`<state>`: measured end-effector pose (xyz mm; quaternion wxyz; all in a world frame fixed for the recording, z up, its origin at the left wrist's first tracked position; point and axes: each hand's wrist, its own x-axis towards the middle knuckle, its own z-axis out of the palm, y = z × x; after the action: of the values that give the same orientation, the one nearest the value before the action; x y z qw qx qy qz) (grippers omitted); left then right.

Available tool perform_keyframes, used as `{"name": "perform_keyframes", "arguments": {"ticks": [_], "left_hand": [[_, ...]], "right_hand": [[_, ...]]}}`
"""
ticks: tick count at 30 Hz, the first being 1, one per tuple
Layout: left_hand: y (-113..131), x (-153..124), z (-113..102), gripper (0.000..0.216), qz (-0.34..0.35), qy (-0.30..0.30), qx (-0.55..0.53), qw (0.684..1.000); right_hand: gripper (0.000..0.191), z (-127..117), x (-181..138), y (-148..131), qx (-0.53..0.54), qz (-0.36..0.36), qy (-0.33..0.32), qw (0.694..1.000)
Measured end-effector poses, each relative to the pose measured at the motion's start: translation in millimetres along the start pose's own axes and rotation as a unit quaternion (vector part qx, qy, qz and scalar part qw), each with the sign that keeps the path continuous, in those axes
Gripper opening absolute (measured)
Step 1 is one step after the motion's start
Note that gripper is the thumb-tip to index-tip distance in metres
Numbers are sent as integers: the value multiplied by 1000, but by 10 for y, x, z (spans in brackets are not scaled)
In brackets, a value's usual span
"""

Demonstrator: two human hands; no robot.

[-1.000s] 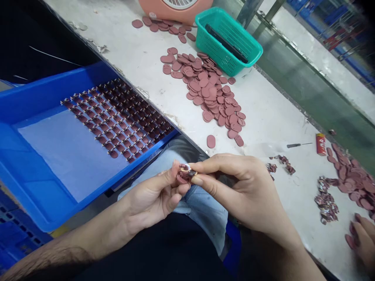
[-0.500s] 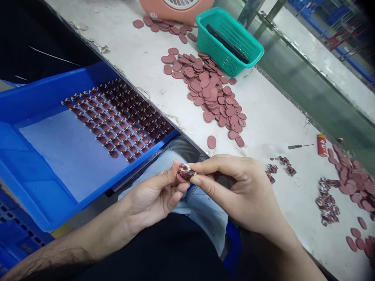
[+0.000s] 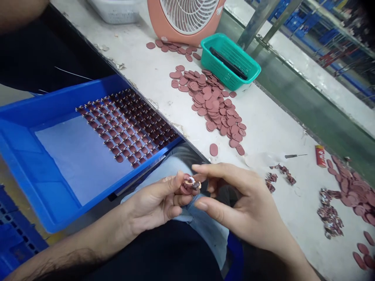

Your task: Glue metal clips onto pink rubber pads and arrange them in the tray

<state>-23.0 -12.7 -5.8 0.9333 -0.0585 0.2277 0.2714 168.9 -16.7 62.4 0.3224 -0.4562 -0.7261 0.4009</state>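
My left hand (image 3: 155, 203) pinches a small maroon rubber disc piece (image 3: 187, 186) with a pale, shiny insert between thumb and fingertips. My right hand (image 3: 237, 207) is just to the right of that piece, with index finger and thumb spread apart around it and holding nothing. Both hands are above my lap and denim-clad leg (image 3: 187, 168). Rows of finished maroon pieces (image 3: 125, 128) stand on a pale sheet in a blue plastic tray (image 3: 73, 91) to my left.
A heap of maroon discs (image 3: 211, 103) lies on the white bench (image 3: 263, 128), beside a teal basket (image 3: 216, 70) and a pink fan (image 3: 184, 19). Further right are a small awl (image 3: 294, 156), a red tube (image 3: 320, 156) and printed scraps (image 3: 329, 214). A co-worker's arm (image 3: 20, 9) shows top left.
My right fingers have come off the piece and spread apart. The left hand keeps its hold. A co-worker's hand at lower right has gone, and the whole view has shifted slightly.
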Motion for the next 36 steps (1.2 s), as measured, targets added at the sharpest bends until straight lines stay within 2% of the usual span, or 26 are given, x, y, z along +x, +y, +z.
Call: {"name": "perform_keyframes", "arguments": {"ticks": [2, 7, 13, 17, 29, 36], "left_hand": [[-2, -8, -6, 34, 2, 13, 22, 1000], [-7, -2, -43, 35, 1, 13, 52, 999], [5, -5, -85, 17, -5, 51, 19, 998], [33, -16, -69, 19, 4, 38, 1, 999], [56, -41, -94, 20, 4, 48, 20, 999], [94, -31, -41, 40, 16, 11, 71, 997]], "right_hand": [[35, -11, -5, 21, 1, -9, 3, 1000], [21, 13, 13, 78, 19, -29, -22, 999], [11, 85, 58, 81, 17, -10, -19, 1000], [11, 119, 100, 77, 33, 1, -25, 999], [10, 92, 138, 41, 45, 26, -35, 998], [13, 91, 112, 28, 32, -1, -9, 999]]}}
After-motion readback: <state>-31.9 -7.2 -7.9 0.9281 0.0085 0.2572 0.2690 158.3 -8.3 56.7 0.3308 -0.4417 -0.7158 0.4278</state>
